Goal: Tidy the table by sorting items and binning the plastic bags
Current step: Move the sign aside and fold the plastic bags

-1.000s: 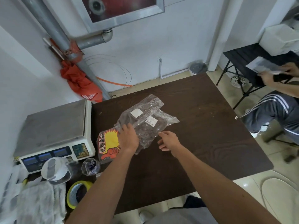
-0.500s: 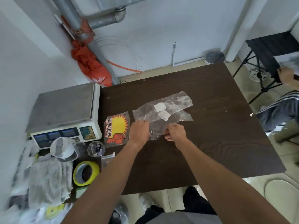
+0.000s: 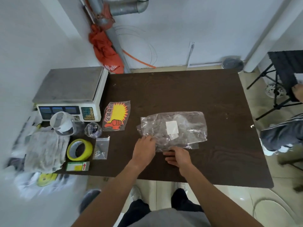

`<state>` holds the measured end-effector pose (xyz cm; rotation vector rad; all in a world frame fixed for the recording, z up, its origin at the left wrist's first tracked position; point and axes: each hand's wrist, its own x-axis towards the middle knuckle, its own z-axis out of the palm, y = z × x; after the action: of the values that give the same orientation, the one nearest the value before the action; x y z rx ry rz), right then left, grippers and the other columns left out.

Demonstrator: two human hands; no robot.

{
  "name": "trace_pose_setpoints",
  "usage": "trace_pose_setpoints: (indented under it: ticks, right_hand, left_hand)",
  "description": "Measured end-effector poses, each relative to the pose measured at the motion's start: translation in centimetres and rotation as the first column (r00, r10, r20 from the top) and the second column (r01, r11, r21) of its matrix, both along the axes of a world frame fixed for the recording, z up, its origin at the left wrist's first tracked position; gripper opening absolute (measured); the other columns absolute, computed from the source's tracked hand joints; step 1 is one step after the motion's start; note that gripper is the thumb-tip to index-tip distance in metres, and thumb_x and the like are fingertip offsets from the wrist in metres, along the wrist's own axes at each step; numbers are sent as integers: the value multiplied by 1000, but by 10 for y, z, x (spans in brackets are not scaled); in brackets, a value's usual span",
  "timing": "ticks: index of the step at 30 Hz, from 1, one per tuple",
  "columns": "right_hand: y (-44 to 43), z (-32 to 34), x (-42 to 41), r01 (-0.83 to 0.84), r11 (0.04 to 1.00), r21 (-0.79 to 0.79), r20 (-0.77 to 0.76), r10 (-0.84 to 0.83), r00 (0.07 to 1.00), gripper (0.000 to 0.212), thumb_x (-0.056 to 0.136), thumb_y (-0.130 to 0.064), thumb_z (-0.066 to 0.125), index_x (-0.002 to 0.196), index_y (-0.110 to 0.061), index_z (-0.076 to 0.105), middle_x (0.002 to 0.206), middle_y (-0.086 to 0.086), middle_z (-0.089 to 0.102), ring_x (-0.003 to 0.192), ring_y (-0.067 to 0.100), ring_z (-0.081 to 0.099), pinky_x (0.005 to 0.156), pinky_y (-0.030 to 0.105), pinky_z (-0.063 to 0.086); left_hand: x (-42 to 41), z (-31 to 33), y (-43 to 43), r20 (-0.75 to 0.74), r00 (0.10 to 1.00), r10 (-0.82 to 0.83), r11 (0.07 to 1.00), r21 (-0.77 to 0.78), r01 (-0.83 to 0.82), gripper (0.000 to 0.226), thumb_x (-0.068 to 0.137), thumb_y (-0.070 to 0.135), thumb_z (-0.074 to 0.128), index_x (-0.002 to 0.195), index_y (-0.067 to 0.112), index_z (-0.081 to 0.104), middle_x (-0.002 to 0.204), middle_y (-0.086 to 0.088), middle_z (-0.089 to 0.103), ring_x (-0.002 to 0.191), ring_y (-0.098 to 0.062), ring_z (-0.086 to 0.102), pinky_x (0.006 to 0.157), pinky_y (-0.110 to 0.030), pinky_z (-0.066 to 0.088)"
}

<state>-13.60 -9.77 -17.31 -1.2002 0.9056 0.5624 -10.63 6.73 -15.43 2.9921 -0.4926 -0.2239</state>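
Fingers [image 3: 150,139] of left hand [image 3: 144,151] pinch crinkly clear plastic bags [image 3: 185,128].

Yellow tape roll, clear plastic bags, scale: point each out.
yellow tape roll [image 3: 87,153]: head view, outer yellow side wall.
clear plastic bags [image 3: 172,128]: head view, white label at the middle.
scale [image 3: 70,84]: head view, steel weighing platform.

A white electronic scale with a grey steel platter [image 3: 70,89] is parked at the far left corner of the dark brown tabletop [image 3: 180,89]. Past the far edge, a crumpled orange cloth [image 3: 105,48] is bunched against a grey metal pipe [image 3: 127,8]. Off the right edge, a black folding stand [image 3: 285,66] and somebody's striped grey trousers [image 3: 282,131] can be made out.
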Motion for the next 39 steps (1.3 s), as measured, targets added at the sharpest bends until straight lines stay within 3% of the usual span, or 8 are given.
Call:
trace_pose_setpoints:
  ticks: [8,18,23,28,34,39]
  right_hand:
    - [1,-1,-32,-76,994,-84,-5,76,997,22,94,-16,57,106,-2,69,80,11,78,52,18,66,53,27,57]
    - [33,10,-84,123,989,-84,53,-119,991,22,93,-17,59,105,-2,69,84,14,78,55,22,69,56,31,58]
    - [47,24,-104,145,989,-7,81,-144,986,28,100,-21,58,115,2,62,102,19,75,74,30,72,69,38,60]
    - [62,38,-114,78,997,-9,118,-76,990,30,100,-30,58,116,-5,60,112,16,71,89,31,75,64,35,60]
    - [88,42,-112,-75,990,-118,77,85,993,29,100,-24,55,110,0,67,85,11,77,66,22,71,62,33,58]
    - [98,54,-94,-223,960,-171,107,243,964,26,101,-23,54,105,-2,69,82,9,77,67,20,70,69,34,60]
  left_hand:
    - [-51,0,6,-35,999,16,1000,24,-16,33,93,14,52,122,21,66,119,-4,63,112,-26,61,92,-37,47]
    - [-100,9,51,-30,998,-55,997,-49,54,47,89,3,55,134,17,54,128,-9,57,115,-26,57,91,-36,47]
    - [-112,15,71,-21,993,-118,987,-114,115,42,95,9,52,136,18,54,130,-8,55,114,-25,54,92,-37,47]
    - [-112,24,93,7,992,-128,980,-151,128,41,101,19,48,141,18,52,132,-8,56,116,-25,54,95,-40,49]
    - [-112,28,105,-157,986,48,909,-403,-108,36,103,26,47,137,21,60,131,-3,56,114,-21,60,97,-38,51]
    - [-108,45,111,-307,902,304,713,-555,-429,32,102,28,47,129,25,66,128,1,65,109,-17,65,99,-35,51]
